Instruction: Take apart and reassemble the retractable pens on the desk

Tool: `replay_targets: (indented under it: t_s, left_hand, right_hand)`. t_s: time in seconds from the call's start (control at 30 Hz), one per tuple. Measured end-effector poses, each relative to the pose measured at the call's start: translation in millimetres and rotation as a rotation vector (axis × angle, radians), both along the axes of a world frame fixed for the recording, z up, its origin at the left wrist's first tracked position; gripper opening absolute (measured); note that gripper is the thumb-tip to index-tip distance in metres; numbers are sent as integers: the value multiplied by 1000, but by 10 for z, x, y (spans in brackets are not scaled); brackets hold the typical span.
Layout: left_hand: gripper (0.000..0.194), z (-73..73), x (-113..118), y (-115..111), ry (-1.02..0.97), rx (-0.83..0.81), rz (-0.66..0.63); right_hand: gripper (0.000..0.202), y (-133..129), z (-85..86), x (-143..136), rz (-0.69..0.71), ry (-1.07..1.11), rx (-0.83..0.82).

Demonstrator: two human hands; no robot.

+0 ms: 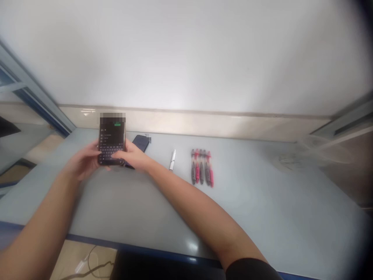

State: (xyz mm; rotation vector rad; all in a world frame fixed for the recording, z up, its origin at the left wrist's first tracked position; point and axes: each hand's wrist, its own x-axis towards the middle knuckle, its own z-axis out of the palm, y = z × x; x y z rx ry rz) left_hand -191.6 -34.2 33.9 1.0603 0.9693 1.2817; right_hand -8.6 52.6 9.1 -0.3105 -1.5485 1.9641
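Note:
A smartphone [112, 134] is held up over the left part of the table, its dark screen showing a chat and an on-screen keyboard. My left hand [87, 159] grips its left side, with the thumb by the keyboard's lower left. Around the right side closes my right hand [135, 155], its thumb lying over the keys. Behind the right hand, a dark flat phone-like object [141, 142] lies on the table, partly hidden. Further right are a white pen [173, 160] and a row of several grey and pink pens [201, 173], lying side by side.
The grey table [140, 217] runs along a white wall [186, 58] with a beige tiled strip. Metal frames [37, 89] stand at both sides. A clear plastic item [291, 159] sits at the right. Below the front edge, a cable [90, 268] lies on the floor.

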Motion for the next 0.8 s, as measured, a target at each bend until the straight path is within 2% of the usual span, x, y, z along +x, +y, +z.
replay_targets:
  t_s: [0.1,0.17,0.23,0.33,0.37,0.5,0.6,0.8]
  left_hand:
    - [40,1,5,-1,-9,6,-16]
    - [41,1,16,2,-8,9,-22]
    - [41,2,28,7,-6,11,-30]
    - [39,1,30,15,-7,4,-40]
    - [39,0,25,16,-11,3,-42]
    - [38,-4,-17,10,-1,6,-17]
    - [37,-5,-43,4,27,-16,46]
    - [29,-13,-22,7,47,-57,142]
  right_hand:
    - [32,26,-19,7,121,79,46]
    - [30,22,-37,-11,122,83,40]
    - [32,-6,-43,-39,58,52,26]
    - [39,-60,-21,-69,-122,-16,20]
    - [37,-72,-9,-71,-120,-17,24]
    - [27,-63,37,-46,114,87,50]
    - [27,-32,58,-7,157,86,72]
    - [40,-15,122,85,207,23,73]
